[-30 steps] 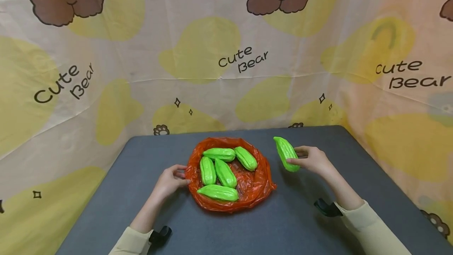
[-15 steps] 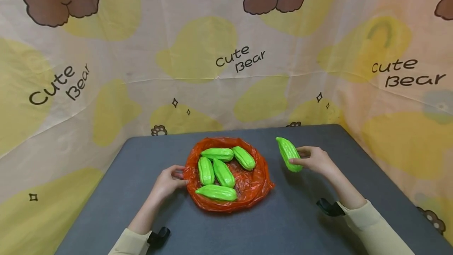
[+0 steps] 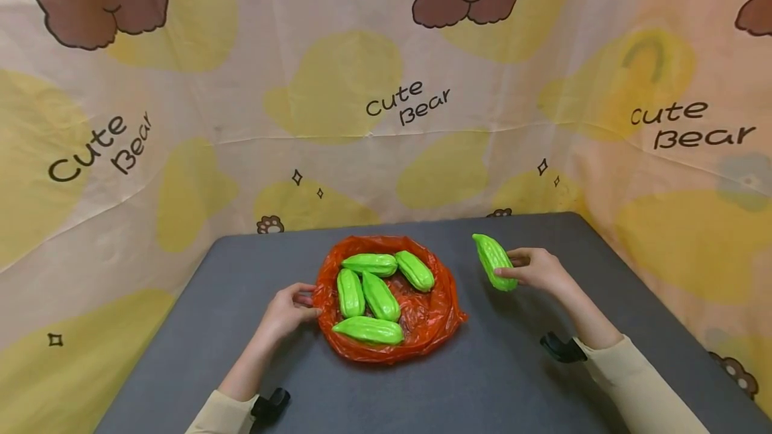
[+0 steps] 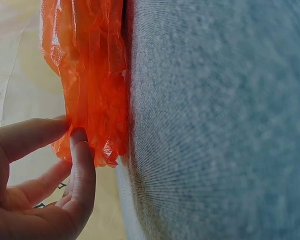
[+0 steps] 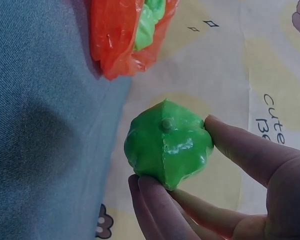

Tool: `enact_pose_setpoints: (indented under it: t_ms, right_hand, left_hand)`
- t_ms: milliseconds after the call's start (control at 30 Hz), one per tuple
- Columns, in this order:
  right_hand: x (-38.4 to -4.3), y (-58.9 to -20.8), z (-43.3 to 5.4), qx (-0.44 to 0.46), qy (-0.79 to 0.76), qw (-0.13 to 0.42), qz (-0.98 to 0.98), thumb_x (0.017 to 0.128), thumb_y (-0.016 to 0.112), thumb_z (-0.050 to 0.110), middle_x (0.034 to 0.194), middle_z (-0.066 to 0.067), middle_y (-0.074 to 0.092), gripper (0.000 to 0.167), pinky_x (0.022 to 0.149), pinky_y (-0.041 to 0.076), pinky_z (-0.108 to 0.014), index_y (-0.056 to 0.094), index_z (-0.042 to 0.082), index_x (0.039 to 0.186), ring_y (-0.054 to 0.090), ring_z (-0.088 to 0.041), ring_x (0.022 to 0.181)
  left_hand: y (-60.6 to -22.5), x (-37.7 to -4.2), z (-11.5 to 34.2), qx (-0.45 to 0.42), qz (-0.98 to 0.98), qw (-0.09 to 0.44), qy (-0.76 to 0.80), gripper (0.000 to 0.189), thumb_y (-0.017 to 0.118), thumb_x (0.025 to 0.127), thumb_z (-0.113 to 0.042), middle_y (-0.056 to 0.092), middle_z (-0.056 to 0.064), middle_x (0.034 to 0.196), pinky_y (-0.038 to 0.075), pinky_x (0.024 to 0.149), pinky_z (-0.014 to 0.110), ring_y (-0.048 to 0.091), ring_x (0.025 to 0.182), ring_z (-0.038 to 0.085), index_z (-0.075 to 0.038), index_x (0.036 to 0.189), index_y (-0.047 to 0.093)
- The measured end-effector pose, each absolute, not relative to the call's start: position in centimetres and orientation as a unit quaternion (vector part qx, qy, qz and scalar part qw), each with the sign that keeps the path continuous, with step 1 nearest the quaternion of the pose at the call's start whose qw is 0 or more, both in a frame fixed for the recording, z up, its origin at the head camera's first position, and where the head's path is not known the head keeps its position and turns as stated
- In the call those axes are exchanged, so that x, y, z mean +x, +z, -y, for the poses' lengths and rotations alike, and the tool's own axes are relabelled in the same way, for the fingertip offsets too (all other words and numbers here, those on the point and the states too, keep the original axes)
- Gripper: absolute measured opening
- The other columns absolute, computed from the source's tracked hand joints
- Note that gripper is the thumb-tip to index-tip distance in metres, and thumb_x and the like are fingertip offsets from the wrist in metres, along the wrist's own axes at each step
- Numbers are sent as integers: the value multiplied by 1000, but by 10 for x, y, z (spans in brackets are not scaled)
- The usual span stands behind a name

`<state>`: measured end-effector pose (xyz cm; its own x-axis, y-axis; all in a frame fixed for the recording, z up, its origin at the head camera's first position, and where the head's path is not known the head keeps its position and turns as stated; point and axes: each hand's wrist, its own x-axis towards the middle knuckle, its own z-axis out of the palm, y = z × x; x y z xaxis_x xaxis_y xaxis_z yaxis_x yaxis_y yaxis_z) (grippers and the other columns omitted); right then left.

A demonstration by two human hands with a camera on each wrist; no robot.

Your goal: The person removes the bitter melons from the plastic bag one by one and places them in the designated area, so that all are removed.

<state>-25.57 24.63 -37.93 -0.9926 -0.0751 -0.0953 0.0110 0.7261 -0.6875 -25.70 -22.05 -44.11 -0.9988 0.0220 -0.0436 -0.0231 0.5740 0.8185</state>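
Note:
In the head view a red plastic bag (image 3: pixel 431 333), its rim rolled down, stands on the table with several bright green bitter melons (image 3: pixel 380 297) inside. My left hand (image 3: pixel 286 312) pinches the bag's left side between thumb and fingers; the left wrist view shows the fingertips (image 4: pixel 80 137) against the crinkled plastic. To the right of the bag, my right hand (image 3: pixel 537 269) holds another bitter melon (image 3: pixel 493 261) above the table, its pointed end up and tilted left. Seen end-on in the right wrist view, this bitter melon (image 5: pixel 167 145) sits between the thumb and fingers.
The dark grey table (image 3: pixel 374 400) extends around the bag. A patterned cloth with bear drawings (image 3: pixel 338 86) hangs behind and along both sides. Black straps (image 3: pixel 562 347) are on both wrists.
The right hand and its bitter melon have shifted very slightly right relative to the bag. The left hand stays at the bag's side; the whole head view has drifted a little.

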Motion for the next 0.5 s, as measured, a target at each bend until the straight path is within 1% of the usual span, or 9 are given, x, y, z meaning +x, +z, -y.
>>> enact_pose_setpoints:
  t_ms: [367, 500]
  right_hand:
    - [-266, -382, -246, -9, -376, 69, -924, 84, 71, 36, 122, -31, 57, 72, 77, 56, -39, 47, -12, 132, 67, -29, 93]
    - [-270, -383, -247, -5, -374, 71, -925, 84, 70, 37, 121, -31, 58, 72, 77, 56, -39, 47, -11, 131, 67, -26, 90]
  left_hand:
    - [-439, -255, 220, -5, -881, 24, 472, 51, 79, 74, -11, 66, 16, 97, 54, 67, 31, 65, 76, 18, 1, 120, 59]
    - [-438, -254, 220, -5, -881, 26, 471, 51, 78, 74, -10, 66, 16, 97, 54, 67, 32, 64, 76, 18, 1, 120, 59]
